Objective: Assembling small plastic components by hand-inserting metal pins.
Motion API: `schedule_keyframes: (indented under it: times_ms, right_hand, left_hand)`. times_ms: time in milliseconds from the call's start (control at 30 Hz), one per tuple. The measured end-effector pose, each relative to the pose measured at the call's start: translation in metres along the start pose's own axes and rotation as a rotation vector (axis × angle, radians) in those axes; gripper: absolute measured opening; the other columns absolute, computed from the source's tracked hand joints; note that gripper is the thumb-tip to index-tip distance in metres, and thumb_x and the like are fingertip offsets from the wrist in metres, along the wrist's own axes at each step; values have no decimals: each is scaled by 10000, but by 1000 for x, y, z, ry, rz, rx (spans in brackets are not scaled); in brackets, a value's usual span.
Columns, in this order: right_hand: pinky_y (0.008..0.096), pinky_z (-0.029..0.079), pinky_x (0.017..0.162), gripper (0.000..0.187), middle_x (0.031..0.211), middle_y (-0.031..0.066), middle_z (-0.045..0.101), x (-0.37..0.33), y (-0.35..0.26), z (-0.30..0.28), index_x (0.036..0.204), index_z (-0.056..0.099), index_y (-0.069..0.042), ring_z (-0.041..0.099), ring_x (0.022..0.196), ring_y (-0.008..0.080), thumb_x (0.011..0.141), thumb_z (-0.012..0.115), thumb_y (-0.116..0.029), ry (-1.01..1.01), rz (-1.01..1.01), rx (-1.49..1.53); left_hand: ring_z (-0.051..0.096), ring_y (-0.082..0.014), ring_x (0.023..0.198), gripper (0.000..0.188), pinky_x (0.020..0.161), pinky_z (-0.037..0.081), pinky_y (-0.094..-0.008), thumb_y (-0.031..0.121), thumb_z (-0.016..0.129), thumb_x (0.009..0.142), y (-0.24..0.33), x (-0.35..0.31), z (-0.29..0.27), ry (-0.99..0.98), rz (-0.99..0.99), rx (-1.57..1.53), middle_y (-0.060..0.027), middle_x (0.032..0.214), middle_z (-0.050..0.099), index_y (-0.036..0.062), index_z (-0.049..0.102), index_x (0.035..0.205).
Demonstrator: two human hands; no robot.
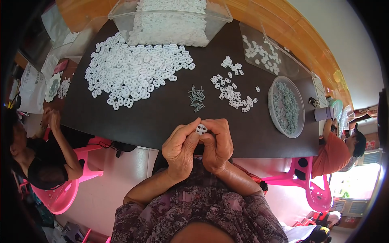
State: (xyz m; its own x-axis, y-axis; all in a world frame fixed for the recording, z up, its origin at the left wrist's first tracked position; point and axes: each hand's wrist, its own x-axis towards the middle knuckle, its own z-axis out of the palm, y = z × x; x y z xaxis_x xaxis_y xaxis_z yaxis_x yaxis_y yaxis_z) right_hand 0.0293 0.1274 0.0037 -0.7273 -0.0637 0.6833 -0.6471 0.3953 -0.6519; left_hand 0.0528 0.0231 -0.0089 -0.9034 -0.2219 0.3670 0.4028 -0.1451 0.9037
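Observation:
Close to the table's near edge, my left hand (179,148) and my right hand (217,142) meet fingertip to fingertip. Pinched between their thumbs and forefingers is a small white plastic piece with dark holes (201,129). Just beyond my fingers lies a small heap of grey-green screws (196,98). A big pile of white oval two-hole pieces (133,69) spreads over the table to the left. Smaller white rectangular two-hole pieces (231,96) are scattered to the right of the screws. My fingers cover part of the held piece.
The dark table (162,109) carries a large clear bin (170,24) of white pieces at the back. A round clear tub (287,107) of screws and a clear tray (263,52) stand right. People sit at left (48,154) and right (334,152) on pink chairs.

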Motion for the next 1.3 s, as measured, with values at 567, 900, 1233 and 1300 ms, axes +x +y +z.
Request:
schedule_keyframes:
  times_ms: [567, 900, 1233, 1300]
  right_hand:
    - [318, 450, 590, 163, 858, 118, 570, -6, 5, 5, 1020, 550, 13, 536, 702, 239, 878, 596, -52, 1, -34, 35]
    - [288, 458, 623, 180, 850, 119, 598, 7, -1, 1, 987, 592, 32, 560, 728, 202, 811, 593, 73, -46, -3, 76]
    - [276, 485, 726, 101, 867, 99, 656, 160, 80, -107, 923, 653, -9, 609, 789, 149, 846, 603, -51, 239, 37, -393]
    - [322, 488, 735, 119, 884, 127, 663, 202, 110, -132, 927, 670, -42, 631, 809, 223, 825, 620, -75, 243, -44, -585]
  left_hand:
    - [516, -75, 628, 203, 549, 435, -200, 42, 620, 886, -6, -2, 8, 112, 128, 55, -24, 761, 554, -18, 640, 1079]
    - [552, -91, 712, 223, 635, 451, -209, -18, 531, 912, 1, 5, -1, 76, 76, 144, -57, 837, 609, -31, 632, 1111]
    - [589, -220, 665, 212, 580, 458, -293, -43, 682, 739, -9, 46, -19, -139, 242, 768, -90, 789, 592, 22, 651, 938]
    - [573, -251, 665, 241, 569, 459, -325, -42, 709, 669, -13, 50, -7, -129, 298, 820, -76, 748, 560, 46, 650, 886]
